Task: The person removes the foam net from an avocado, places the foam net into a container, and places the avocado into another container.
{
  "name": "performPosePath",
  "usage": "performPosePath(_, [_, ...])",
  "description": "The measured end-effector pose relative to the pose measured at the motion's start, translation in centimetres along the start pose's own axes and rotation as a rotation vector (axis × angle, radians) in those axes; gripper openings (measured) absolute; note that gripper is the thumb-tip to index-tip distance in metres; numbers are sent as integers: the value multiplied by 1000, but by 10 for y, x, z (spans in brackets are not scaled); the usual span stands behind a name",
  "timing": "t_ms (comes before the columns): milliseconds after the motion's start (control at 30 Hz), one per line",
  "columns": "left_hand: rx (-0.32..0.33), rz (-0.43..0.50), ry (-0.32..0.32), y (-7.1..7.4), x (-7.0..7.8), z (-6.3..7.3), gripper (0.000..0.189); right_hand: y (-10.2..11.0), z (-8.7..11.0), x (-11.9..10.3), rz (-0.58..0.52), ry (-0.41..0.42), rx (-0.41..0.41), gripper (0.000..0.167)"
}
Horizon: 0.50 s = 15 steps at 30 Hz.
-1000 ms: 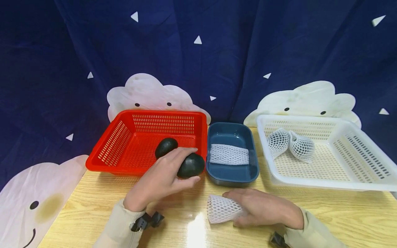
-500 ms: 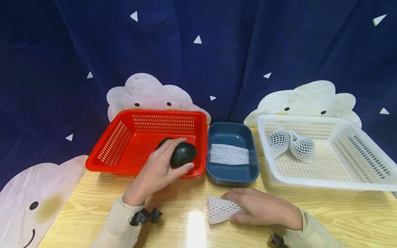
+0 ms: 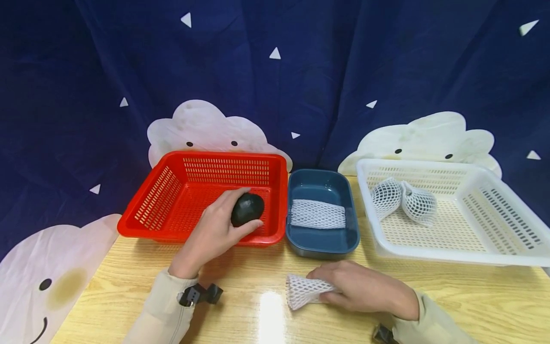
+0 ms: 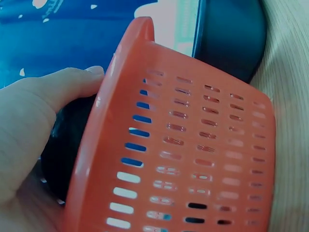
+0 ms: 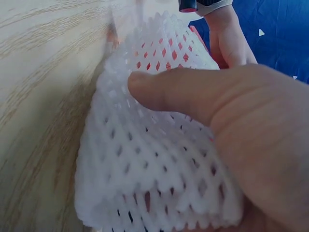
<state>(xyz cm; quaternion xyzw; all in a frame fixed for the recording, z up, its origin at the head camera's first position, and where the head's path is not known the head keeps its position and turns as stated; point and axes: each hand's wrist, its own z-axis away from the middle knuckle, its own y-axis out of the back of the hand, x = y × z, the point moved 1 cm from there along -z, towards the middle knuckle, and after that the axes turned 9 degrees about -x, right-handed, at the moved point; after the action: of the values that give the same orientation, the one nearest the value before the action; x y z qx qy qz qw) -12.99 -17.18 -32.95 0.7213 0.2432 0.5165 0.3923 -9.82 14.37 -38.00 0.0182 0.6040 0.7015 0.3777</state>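
My left hand (image 3: 211, 229) grips a dark green avocado (image 3: 248, 209), thumb on its near side, inside the front right part of the red basket (image 3: 150, 233). In the left wrist view the basket's wall partly covers the avocado (image 4: 65, 145). My right hand (image 3: 363, 290) pinches a white foam fruit net (image 3: 306, 290) low over the table, its open end facing left. The right wrist view shows the thumb (image 5: 169, 92) pressed along the mesh, and the net sags partly flattened.
Right of the red basket stands a dark blue tub (image 3: 320, 184) with another white foam net (image 3: 318, 214) lying flat in it. A white basket (image 3: 447, 251) at the right holds two rounded bundles (image 3: 418, 204) in foam nets. A blue curtain (image 3: 318, 81) hangs behind.
My left hand has carried the avocado left and back, from beside the tub into the red basket. A second avocado there has become hidden behind the hand. The right hand's net has flattened somewhat.
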Motion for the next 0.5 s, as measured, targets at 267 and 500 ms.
performPosePath(267, [5,-7,38,-2,-5,-4,80,1,0,0,12,33,18,30])
performPosePath(500, [-7,-14,51,-3,-8,-5,81,1,-1,0,15,48,33,28])
